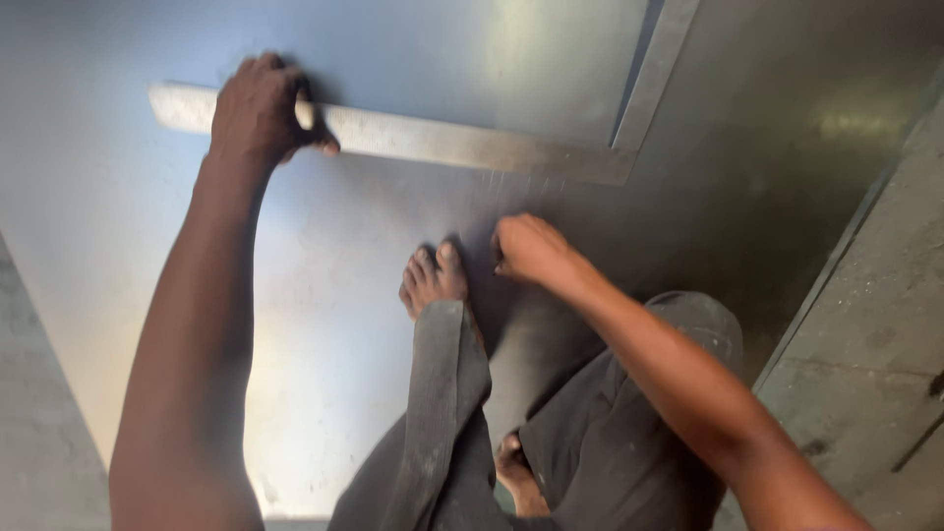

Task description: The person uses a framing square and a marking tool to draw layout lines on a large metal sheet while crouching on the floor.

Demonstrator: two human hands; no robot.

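Steel square (442, 143) under left grip (258, 110)

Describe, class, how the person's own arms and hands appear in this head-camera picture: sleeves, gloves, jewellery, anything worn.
Both arms are bare, with no sleeve in view. The left hand and right hand wear no gloves, and no rings, watch or bands show. The only clothing visible is dark grey trousers; the feet are bare.
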